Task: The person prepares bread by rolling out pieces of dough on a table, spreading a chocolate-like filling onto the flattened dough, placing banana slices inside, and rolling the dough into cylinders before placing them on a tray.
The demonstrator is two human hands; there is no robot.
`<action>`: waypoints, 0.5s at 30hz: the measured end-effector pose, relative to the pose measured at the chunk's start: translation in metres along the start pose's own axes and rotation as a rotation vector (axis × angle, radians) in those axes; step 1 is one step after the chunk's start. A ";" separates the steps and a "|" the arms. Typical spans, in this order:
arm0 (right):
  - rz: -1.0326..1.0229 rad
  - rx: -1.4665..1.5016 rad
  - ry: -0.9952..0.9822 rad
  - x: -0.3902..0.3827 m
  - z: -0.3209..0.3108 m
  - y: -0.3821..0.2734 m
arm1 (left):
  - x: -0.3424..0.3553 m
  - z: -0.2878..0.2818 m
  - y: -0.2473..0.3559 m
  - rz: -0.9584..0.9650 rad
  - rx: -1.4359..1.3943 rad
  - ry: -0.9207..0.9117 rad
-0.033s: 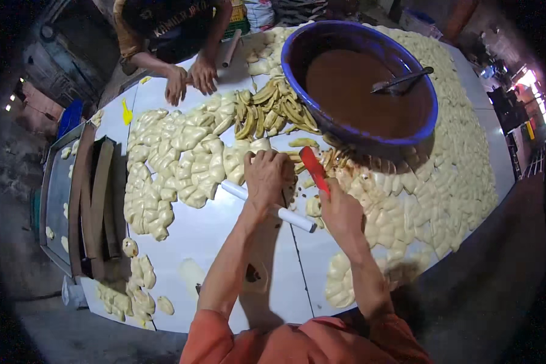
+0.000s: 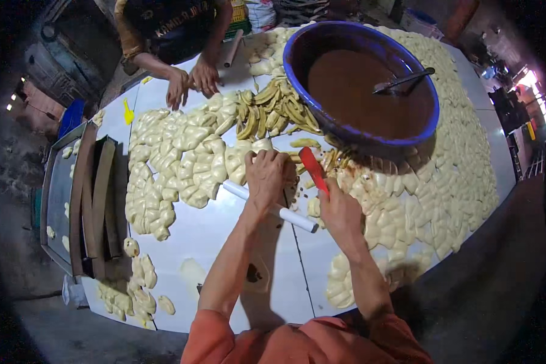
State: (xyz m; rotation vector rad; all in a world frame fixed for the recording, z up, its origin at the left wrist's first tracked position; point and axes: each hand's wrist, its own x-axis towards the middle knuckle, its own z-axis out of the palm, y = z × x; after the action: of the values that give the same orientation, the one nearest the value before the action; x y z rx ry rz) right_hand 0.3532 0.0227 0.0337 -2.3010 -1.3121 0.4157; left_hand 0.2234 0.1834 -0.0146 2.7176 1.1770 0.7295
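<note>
My right hand (image 2: pixel 341 212) is wrapped round a red spatula (image 2: pixel 313 168), whose flat end points away to the left. Just left of it, my left hand (image 2: pixel 266 176) is bent down at the edge of the dough pieces, with fingers curled; whatever lies under them is hidden. A white rolling pin (image 2: pixel 297 219) lies slantwise below this hand, its middle covered. Sliced banana (image 2: pixel 304 143) and brown crumbs lie around both hands. Beyond them is a heap of peeled bananas (image 2: pixel 267 112). Pale dough pieces (image 2: pixel 188 151) spread to the left, and more dough (image 2: pixel 418 212) to the right.
A large blue basin (image 2: pixel 434 124) of brown filling holds a dark-handled spoon (image 2: pixel 403 80). Across the table, a person's hands (image 2: pixel 191 85) rest near the dough, beside another rolling pin (image 2: pixel 233 48). A yellow scraper (image 2: pixel 128 113), long brown bars (image 2: pixel 97 200) and a metal tray (image 2: pixel 57 200) are at left.
The other person's hands have shifted slightly toward the dough. My own hands, the spatula and the rolling pin stay almost in place.
</note>
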 end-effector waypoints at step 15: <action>0.043 0.053 0.013 0.021 0.032 -0.040 | 0.009 0.003 -0.019 0.006 -0.034 -0.017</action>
State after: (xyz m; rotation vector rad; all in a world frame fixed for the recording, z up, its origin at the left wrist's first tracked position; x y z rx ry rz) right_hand 0.3193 0.0664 0.0270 -2.2875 -1.2331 0.4428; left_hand 0.2175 0.2032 -0.0190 2.6949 1.1430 0.7190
